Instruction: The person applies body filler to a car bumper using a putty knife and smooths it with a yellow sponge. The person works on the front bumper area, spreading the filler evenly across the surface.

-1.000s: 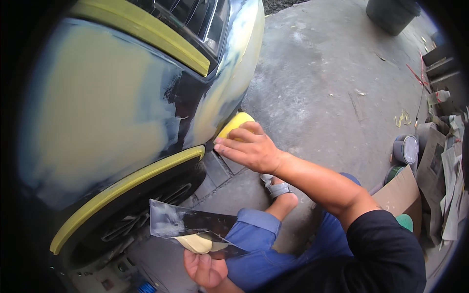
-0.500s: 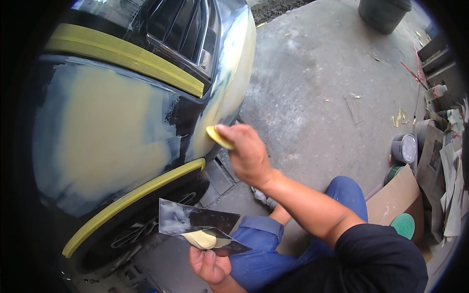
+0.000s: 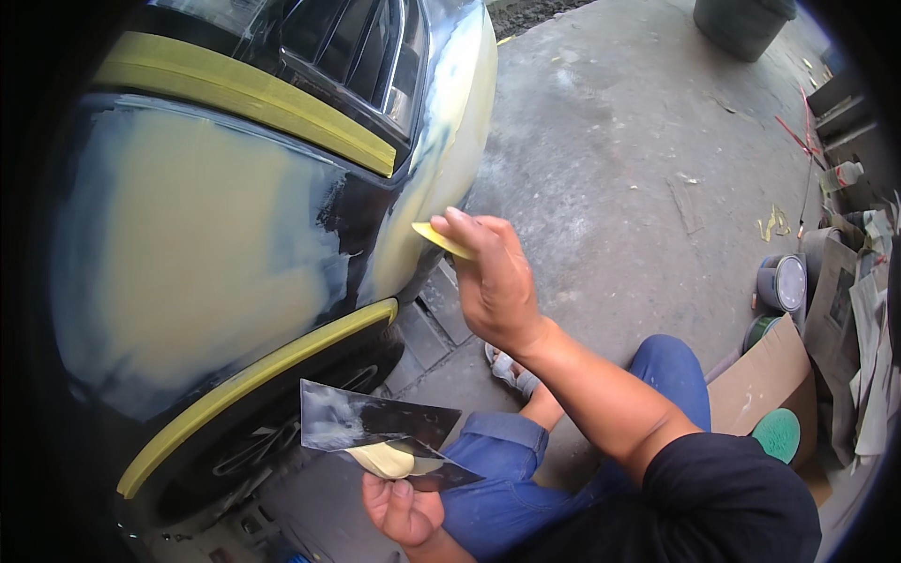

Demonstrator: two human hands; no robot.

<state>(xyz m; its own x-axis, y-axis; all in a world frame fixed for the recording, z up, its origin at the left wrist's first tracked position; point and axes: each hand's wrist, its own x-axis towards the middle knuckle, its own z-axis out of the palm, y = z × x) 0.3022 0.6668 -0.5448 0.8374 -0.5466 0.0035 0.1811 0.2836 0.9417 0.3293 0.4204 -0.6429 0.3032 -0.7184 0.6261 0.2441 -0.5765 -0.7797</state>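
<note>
My right hand grips a yellow putty spreader between thumb and fingers, its edge at the bumper corner, which is coated in smeared cream filler. Whether the edge touches the surface I cannot tell. Low in the view, my left hand pinches the lower rim of a dark, glossy, folded-looking mixing board. A mound of cream body filler lies on that board. To the left, the dark car fender carries a broad patch of dull cream filler.
Yellow masking tape runs below the headlight area, and more tape edges the wheel arch above the tyre. Paint cans, cardboard, a green round pad and papers crowd the right. A dark bucket stands far off.
My right hand has moved slightly up and to the right with the spreader, its fingers turned more upward. A sandalled foot shows more fully. My left hand and the board stay nearly in place.
</note>
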